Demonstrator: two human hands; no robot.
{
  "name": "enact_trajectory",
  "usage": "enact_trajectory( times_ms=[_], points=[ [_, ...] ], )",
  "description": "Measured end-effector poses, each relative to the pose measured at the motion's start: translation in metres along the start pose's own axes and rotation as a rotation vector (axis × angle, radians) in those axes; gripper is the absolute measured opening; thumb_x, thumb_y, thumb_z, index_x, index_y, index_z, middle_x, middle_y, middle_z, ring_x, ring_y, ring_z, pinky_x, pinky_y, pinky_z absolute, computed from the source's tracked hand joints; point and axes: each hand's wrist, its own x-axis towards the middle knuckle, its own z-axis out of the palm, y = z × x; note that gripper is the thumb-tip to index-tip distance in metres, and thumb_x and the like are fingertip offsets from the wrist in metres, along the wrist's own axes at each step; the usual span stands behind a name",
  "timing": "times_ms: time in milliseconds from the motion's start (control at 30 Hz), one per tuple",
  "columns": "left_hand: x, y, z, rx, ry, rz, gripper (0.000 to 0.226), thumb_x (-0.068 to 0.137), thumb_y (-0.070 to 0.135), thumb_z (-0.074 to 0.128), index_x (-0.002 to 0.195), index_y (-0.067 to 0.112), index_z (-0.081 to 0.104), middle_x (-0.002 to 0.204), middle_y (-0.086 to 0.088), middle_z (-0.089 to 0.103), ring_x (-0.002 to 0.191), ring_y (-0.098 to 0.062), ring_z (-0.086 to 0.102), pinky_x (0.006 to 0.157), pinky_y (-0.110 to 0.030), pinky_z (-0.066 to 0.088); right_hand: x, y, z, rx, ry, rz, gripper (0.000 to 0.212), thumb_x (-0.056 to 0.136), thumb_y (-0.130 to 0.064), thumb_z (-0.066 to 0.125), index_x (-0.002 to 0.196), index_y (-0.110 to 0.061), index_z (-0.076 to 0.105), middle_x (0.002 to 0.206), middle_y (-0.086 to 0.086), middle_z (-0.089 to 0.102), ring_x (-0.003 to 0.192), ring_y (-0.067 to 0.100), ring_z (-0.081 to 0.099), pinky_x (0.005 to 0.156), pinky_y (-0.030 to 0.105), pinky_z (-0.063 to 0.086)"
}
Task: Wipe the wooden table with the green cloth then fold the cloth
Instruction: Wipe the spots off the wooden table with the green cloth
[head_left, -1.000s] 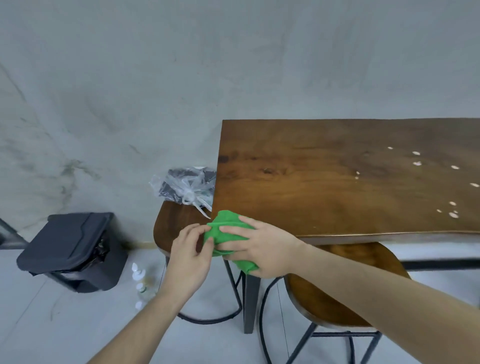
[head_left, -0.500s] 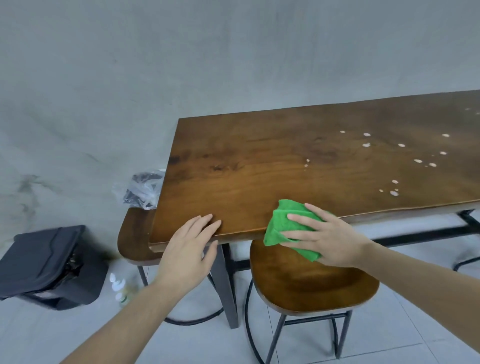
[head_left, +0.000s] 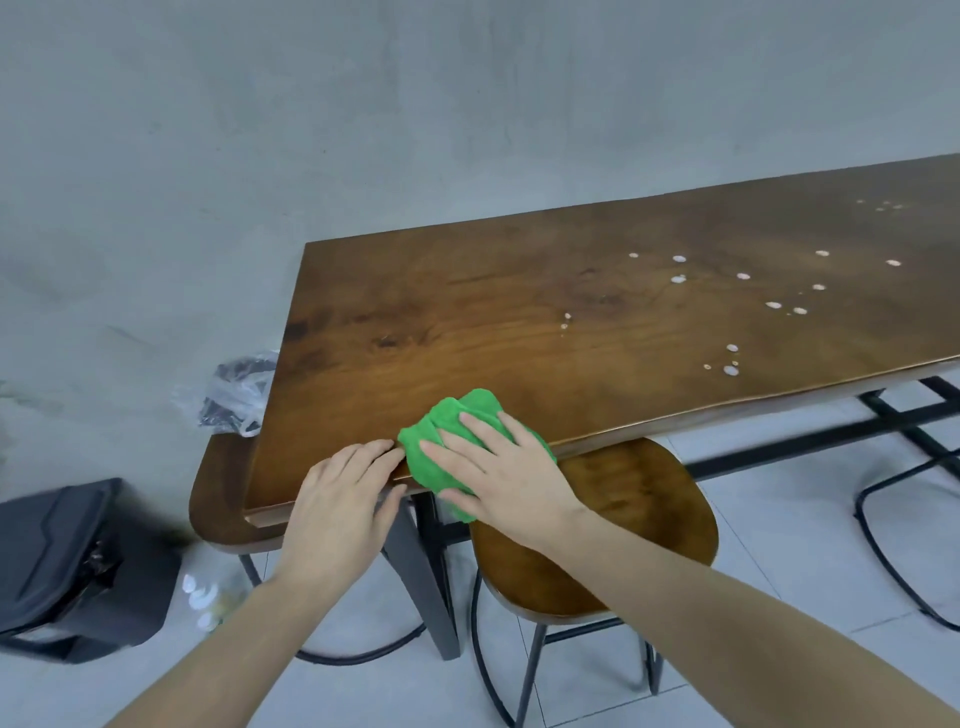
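wiping barely begun: right hand (head_left: 506, 470) pressed flat-fingered on bunched green cloth (head_left: 457, 421) at table (head_left: 519, 322) near edge, lower centre. left hand (head_left: 340, 501) rested flat, grip empty. white droplets (head_left: 731, 358) right remained; folding not done.

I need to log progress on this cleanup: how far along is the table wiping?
Just starting. Done: the green cloth is on the wooden table at its near edge. In hand: the right hand presses the bunched cloth flat-fingered while the left hand rests on the edge beside it. Left: the white droplets further right are unwiped, and the cloth is not yet folded.
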Motion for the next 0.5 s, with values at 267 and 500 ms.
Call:
enact_trajectory(
  times_ms=[267, 500],
  points=[
    [0.031, 0.042, 0.004, 0.001, -0.038, 0.085, 0.038, 0.095, 0.038, 0.054, 0.130, 0.026, 0.060, 0.132, 0.007, 0.058, 0.120, -0.017, 0.053, 0.097, -0.037, 0.045, -0.079, 0.108, -0.008, -0.066, -0.024, 0.137, 0.051, 0.104, -0.056, 0.044, 0.147, -0.029, 0.050, 0.147, -0.002, 0.056, 0.139, 0.024, 0.050, 0.114, 0.046, 0.038],
    [0.049, 0.071, 0.011, 0.005, -0.101, 0.096, 0.046, 0.094, 0.048, 0.040, 0.131, 0.029, 0.059, 0.133, 0.009, 0.057, 0.122, -0.016, 0.052, 0.098, -0.036, 0.044, -0.123, 0.176, -0.037, 0.062, -0.121, 0.419, 0.054, 0.103, -0.059, 0.032, 0.149, -0.035, 0.048, 0.157, -0.008, 0.044, 0.148, 0.018, 0.036, 0.121, 0.044, 0.027]
  ],
)
